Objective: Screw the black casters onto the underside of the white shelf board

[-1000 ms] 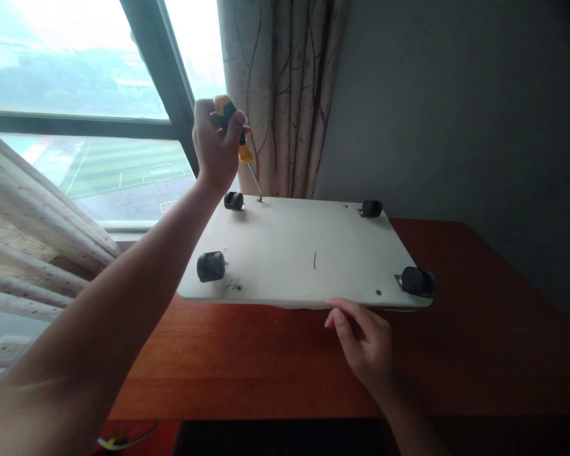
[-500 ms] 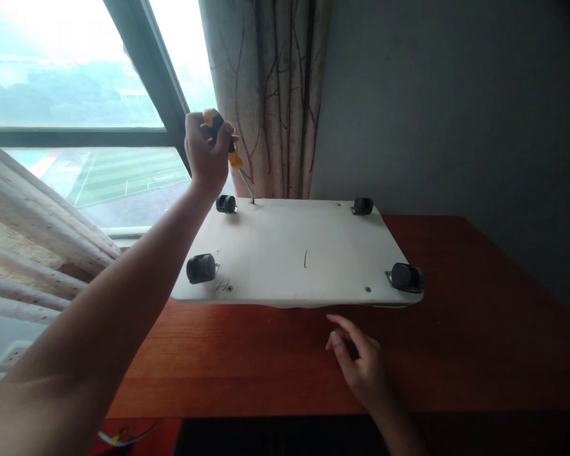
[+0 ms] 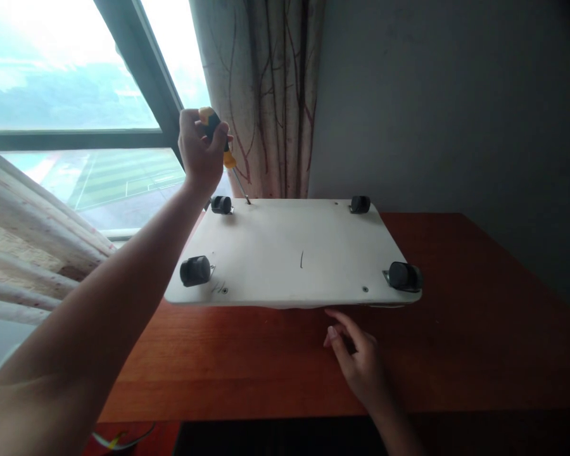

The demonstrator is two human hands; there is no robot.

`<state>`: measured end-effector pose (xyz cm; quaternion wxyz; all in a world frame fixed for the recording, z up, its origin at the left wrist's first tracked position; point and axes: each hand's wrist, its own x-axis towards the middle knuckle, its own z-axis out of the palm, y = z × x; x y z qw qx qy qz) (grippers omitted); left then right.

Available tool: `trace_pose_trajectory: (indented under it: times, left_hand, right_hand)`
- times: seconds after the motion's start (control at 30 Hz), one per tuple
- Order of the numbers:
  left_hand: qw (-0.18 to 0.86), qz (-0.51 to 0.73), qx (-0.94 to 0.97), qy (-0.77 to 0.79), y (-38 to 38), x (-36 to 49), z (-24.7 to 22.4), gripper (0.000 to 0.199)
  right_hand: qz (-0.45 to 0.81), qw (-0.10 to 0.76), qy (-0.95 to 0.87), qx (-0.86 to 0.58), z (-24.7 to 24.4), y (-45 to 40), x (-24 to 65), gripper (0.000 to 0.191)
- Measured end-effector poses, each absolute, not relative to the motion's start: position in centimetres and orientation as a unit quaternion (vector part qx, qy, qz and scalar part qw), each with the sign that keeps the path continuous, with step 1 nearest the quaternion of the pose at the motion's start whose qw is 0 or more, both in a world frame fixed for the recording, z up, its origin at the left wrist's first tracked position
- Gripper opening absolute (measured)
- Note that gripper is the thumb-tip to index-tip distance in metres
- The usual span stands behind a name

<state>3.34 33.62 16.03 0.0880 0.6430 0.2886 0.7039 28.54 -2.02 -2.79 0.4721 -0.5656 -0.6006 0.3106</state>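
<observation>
My left hand [image 3: 203,147] is closed round the yellow and black handle of a screwdriver [image 3: 229,158]. The tool's metal shaft slants down to a screw at the far left of a white board [image 3: 285,244]. A black caster [image 3: 221,204] stands just left of the tip; others are at the near left [image 3: 195,271], far right [image 3: 360,204] and near right [image 3: 405,277]. Below the board's front edge, my right hand [image 3: 356,354] holds nothing, its index finger stretched towards the edge and its thumb apart.
The board lies over a reddish-brown wooden table [image 3: 218,367]. Behind it hangs a patterned curtain [image 3: 280,101] beside a grey wall [image 3: 437,107]. A window and another curtain [image 3: 23,234] are on the left. A cable [image 3: 123,443] shows below the table's front edge.
The view has shifted slightly, so the board and left hand appear a little further left. The screwdriver remains in my left hand, its tip at the same screw.
</observation>
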Motion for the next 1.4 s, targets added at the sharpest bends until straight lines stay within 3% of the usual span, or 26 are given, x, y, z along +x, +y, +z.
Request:
trace_pose_trajectory:
  times: [1.0,1.27,1.4]
  left_hand:
    - [0.089,0.67,0.679,0.286,34.33,3.77,15.29,0.024]
    - [0.078,0.673,0.664,0.316,34.09,4.31,15.75,0.033]
    - [0.022,0.67,0.653,0.353,34.37,4.0,16.01,0.041]
  right_hand:
    - [0.316,0.477,-0.589,-0.571,-2.47,-1.89,28.49,0.031]
    - [0.314,0.473,-0.589,-0.576,-2.27,-1.76,28.41,0.032]
    - [0.319,0.476,-0.585,-0.574,-2.43,-1.79,28.42,0.032]
